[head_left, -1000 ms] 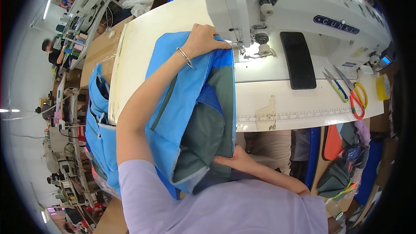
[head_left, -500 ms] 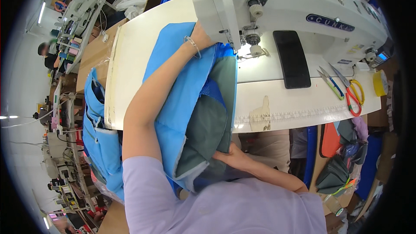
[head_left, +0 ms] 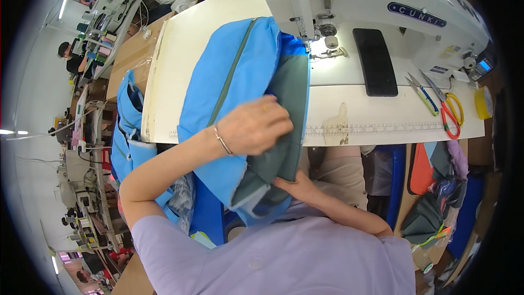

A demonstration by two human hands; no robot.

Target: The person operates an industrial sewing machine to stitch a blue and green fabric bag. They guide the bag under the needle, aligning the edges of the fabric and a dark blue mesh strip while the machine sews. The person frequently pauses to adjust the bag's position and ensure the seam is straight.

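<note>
A light blue fabric bag with a dark green strip along it and a grey-green lining lies across the white table, its upper corner under the presser foot of the sewing machine. My left hand is over the middle of the bag, fingers bent and smeared by motion; whether it grips cloth cannot be made out. At the table's near edge my right hand pinches the lower edge of the lining, thumb and fingers closed on it.
On the table lie a black phone, thread snips, scissors and a yellow tape roll. More blue fabric pieces hang at the left. Cloth scraps sit at the lower right.
My left hand has come back from beside the needle to the middle of the bag. The bag's upper part now lies uncovered, showing the green strip. My right hand keeps its hold.
</note>
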